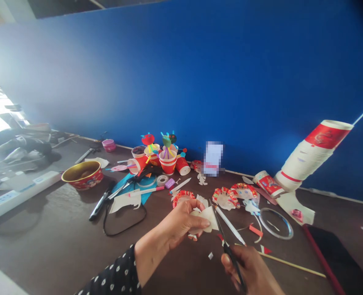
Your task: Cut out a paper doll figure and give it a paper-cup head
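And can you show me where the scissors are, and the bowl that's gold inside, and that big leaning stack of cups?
Scissors (226, 247): head view, near where blades meet handles.
Bowl (83, 184): head view, its outer wall.
Stack of cups (308, 160): head view, its pale middle.

A person's left forearm, bare beyond a black fabric sleeve with small white spots, slants up and rightward from the bottom edge; the left hand has its thumb and fingers closed in a pinch. Lower and further right, the right hand is curled in a grip, fingers partly hidden
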The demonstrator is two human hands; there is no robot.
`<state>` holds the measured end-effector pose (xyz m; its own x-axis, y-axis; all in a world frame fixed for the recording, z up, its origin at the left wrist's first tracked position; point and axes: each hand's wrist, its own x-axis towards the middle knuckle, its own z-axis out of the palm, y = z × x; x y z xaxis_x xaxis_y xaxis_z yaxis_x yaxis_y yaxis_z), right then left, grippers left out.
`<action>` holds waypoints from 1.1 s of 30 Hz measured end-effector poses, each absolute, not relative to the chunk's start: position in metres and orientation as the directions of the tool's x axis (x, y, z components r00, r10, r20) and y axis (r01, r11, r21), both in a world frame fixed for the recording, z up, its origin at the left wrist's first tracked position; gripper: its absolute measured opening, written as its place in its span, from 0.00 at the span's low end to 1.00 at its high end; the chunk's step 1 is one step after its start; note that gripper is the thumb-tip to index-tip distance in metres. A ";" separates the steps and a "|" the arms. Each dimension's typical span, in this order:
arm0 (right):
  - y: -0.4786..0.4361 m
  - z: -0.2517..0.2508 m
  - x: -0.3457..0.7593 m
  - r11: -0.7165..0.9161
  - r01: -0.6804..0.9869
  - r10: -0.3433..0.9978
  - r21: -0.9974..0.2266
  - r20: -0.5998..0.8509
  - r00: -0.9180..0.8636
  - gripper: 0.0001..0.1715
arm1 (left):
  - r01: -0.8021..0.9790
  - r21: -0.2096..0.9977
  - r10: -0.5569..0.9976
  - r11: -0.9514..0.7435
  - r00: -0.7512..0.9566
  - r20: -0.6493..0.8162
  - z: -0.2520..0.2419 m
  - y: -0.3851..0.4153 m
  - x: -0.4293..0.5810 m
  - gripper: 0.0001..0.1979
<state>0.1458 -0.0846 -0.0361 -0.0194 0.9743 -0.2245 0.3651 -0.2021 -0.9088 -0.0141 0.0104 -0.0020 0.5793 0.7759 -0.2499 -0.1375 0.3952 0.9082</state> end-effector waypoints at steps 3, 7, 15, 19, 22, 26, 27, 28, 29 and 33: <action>-0.082 -0.033 0.148 -0.227 0.319 0.971 -0.920 -0.237 0.008 0.32 | -0.087 0.916 0.762 0.393 0.588 -0.271 0.000 0.010 -0.015 0.17; -0.079 -0.020 0.150 -0.146 0.264 0.987 -0.954 -0.121 0.109 0.30 | 0.098 0.924 0.682 0.370 0.647 -0.341 0.001 0.004 -0.013 0.17; -0.083 -0.018 0.148 -0.149 0.052 0.989 -0.987 -0.149 0.009 0.19 | 0.252 0.913 0.552 0.320 0.734 -0.396 -0.001 -0.006 -0.009 0.13; -0.082 -0.021 0.151 -0.072 0.096 0.995 -0.993 -0.065 0.071 0.17 | 0.076 0.924 0.662 0.374 0.676 -0.324 -0.003 -0.001 -0.009 0.14; -0.081 -0.026 0.153 0.003 0.115 0.975 -0.993 0.028 0.220 0.14 | -0.190 0.839 0.696 0.510 0.664 -0.273 -0.005 -0.003 -0.005 0.13; -0.081 -0.036 0.156 0.074 0.159 0.901 -0.985 0.135 0.412 0.12 | -0.272 0.778 0.663 0.566 0.712 -0.233 -0.011 -0.016 0.005 0.14; -0.081 -0.038 0.156 0.083 0.174 0.888 -0.981 0.152 0.433 0.11 | -0.234 0.810 0.668 0.538 0.704 -0.241 -0.012 -0.019 0.008 0.14; -0.081 -0.039 0.157 0.091 0.189 0.880 -0.978 0.167 0.445 0.11 | -0.190 0.840 0.680 0.508 0.687 -0.256 -0.013 -0.022 0.010 0.13; -0.081 -0.040 0.156 0.099 0.200 0.875 -0.975 0.181 0.449 0.12 | -0.169 0.865 0.705 0.472 0.662 -0.255 -0.014 -0.024 0.011 0.13; -0.080 -0.039 0.154 0.096 0.217 0.894 -0.972 0.180 0.411 0.12 | -0.137 0.912 0.787 0.387 0.564 -0.249 -0.014 -0.023 0.013 0.12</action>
